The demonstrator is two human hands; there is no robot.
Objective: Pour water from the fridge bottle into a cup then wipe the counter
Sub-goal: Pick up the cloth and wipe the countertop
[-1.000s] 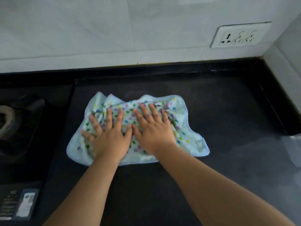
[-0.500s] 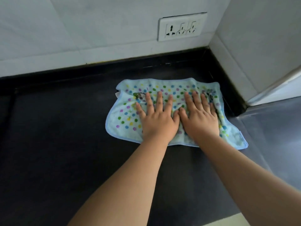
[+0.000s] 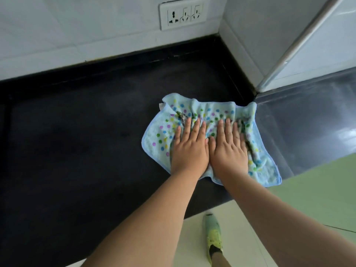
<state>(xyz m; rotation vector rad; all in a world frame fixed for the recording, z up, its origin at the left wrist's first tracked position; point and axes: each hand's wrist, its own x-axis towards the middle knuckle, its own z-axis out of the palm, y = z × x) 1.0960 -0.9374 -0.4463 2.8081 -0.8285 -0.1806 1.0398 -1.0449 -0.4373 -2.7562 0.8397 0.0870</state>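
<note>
Flat hands (image 3: 189, 151) (image 3: 228, 151) hide the cloth's (image 3: 208, 112) middle.

The cloth (image 3: 209, 139), pale blue with coloured dots and a blue hem, lay rumpled and spread flat on the black counter (image 3: 86, 151), by its right corner.

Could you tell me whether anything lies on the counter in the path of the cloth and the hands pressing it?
Nothing visible does: both the left hand and right hand press flat on the cloth, and the black counter to its left looks bare.
</note>
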